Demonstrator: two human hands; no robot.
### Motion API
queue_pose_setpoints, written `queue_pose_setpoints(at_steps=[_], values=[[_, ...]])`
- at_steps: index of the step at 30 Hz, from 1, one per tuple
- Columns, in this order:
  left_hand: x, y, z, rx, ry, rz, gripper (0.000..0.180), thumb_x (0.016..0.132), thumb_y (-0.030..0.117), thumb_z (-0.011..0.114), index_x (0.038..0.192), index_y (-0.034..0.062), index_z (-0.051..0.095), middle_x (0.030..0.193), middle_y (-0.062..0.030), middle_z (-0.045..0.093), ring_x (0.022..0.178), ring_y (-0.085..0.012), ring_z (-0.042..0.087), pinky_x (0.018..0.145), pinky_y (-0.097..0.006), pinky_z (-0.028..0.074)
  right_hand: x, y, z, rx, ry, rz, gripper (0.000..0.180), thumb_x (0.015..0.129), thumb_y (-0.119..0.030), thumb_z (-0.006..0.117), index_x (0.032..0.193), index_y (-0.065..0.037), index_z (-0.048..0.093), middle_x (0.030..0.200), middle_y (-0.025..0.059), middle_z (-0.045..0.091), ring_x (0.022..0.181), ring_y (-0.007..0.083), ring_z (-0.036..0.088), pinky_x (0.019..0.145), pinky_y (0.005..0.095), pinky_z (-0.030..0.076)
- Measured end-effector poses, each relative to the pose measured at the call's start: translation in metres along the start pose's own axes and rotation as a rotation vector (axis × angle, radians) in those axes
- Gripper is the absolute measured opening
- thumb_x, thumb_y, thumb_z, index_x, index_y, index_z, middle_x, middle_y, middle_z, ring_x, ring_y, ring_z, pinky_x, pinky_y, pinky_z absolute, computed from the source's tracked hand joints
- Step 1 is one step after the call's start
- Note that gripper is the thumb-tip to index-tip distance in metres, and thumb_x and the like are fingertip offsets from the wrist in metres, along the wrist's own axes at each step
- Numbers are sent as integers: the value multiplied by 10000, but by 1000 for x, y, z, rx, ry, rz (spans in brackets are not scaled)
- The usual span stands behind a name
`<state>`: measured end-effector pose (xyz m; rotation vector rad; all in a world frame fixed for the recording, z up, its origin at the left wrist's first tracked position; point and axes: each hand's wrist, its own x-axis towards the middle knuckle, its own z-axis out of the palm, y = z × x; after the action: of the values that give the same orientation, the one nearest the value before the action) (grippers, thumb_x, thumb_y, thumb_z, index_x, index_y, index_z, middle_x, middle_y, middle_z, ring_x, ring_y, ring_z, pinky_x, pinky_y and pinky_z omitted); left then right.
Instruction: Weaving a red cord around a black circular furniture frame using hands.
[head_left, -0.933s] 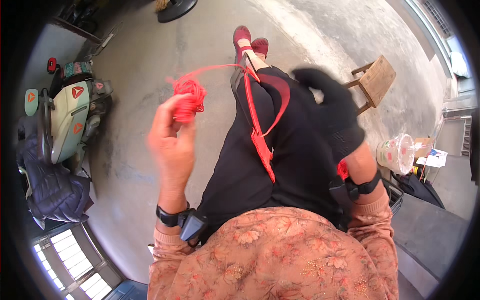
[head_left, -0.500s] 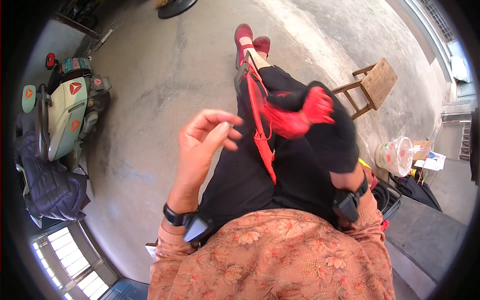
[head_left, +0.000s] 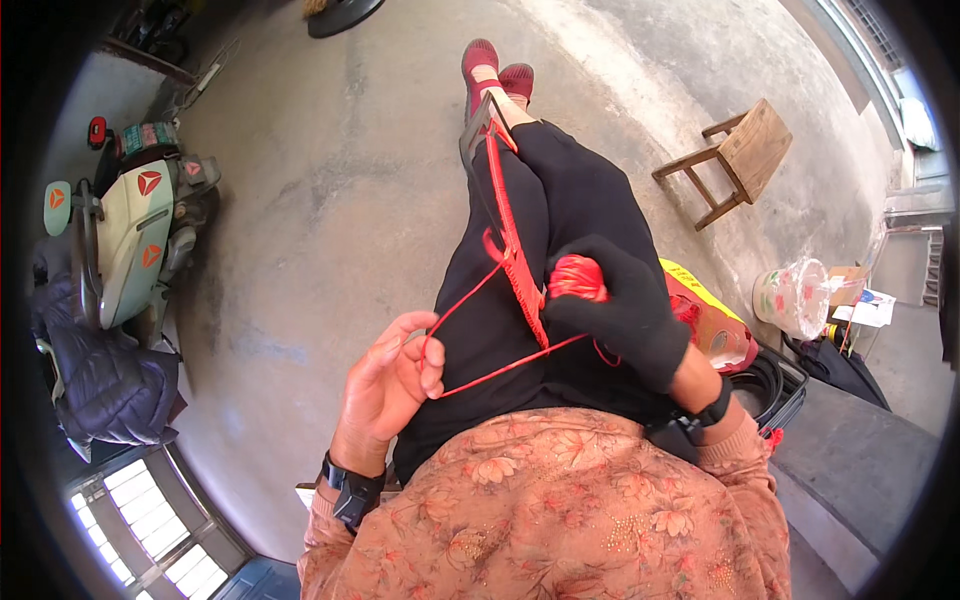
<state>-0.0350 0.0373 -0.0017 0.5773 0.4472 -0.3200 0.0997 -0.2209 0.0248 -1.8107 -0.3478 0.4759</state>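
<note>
Right now, hands: the bare left hand [head_left: 392, 385] has its fingers pinched on a red cord [head_left: 500, 368]; the black-gloved right hand [head_left: 622, 320] is clamped round a red ball of cord [head_left: 576, 279]. The two hands are apart, joined by the taut cord.
Cord's place: it runs across the lap, from the left fingertips to the ball, over black trousers [head_left: 560, 200].
Lap strip: a narrow red woven band [head_left: 512, 240] lies along the legs toward the red shoes [head_left: 497, 68].
Right side: a yellow and red bag [head_left: 712, 318] sits just beside the gloved hand, a black crate [head_left: 775, 378] beyond it, then a clear plastic bucket [head_left: 795, 297].
Further off: a wooden stool [head_left: 740, 160] stands well apart on the right.
Left side: a pale green scooter [head_left: 130, 235] with a dark padded jacket [head_left: 100, 375] near it.
Floor: bare grey concrete [head_left: 300, 200], sunlit on the right.
Room edge: a window [head_left: 150, 510] shows at lower left.
</note>
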Motion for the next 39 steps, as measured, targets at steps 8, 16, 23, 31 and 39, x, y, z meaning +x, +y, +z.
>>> queue_pose_setpoints(at_steps=[8, 16, 23, 31, 39], values=[[-32, 6, -13, 391, 128, -43, 226, 921, 143, 595, 1074, -22, 615, 631, 2, 515, 527, -79, 437, 502, -227, 368, 15, 25, 45, -465, 68, -148, 444, 756, -225, 775, 1137, -108, 579, 832, 158, 679, 760, 337, 681, 667, 373, 537], [-44, 18, 4, 267, -236, 15, 189, 903, 138, 621, 867, -45, 650, 692, -84, 596, 583, -139, 510, 535, -258, 390, 21, 27, 36, -251, 144, -127, 337, 830, -265, 711, 1087, -75, 606, 770, 189, 652, 751, 344, 672, 692, 395, 527], [46, 39, 59, 428, -53, 594, 263, 946, 129, 581, 1171, -7, 592, 1184, -188, 609, 1036, -240, 615, 923, -397, 503, 44, -8, -15, -503, 304, -175, 250, 889, -173, 649, 1050, 18, 637, 863, 114, 643, 769, 200, 635, 716, 295, 496], [113, -2, 27, 543, 118, 299, 274, 949, 133, 569, 1194, 12, 594, 984, -37, 654, 827, -96, 632, 704, -271, 542, 66, -6, 35, 127, 104, -5, 344, 880, -237, 682, 1132, -11, 618, 890, 108, 655, 756, 182, 642, 677, 300, 513], [112, 0, 13, 517, 87, 315, 341, 973, 144, 568, 1280, 9, 508, 1179, -93, 635, 1021, -162, 643, 843, -321, 543, 56, 16, 39, -54, 30, -262, 395, 874, -209, 651, 1203, -21, 539, 1027, 221, 654, 916, 361, 654, 790, 417, 514]])
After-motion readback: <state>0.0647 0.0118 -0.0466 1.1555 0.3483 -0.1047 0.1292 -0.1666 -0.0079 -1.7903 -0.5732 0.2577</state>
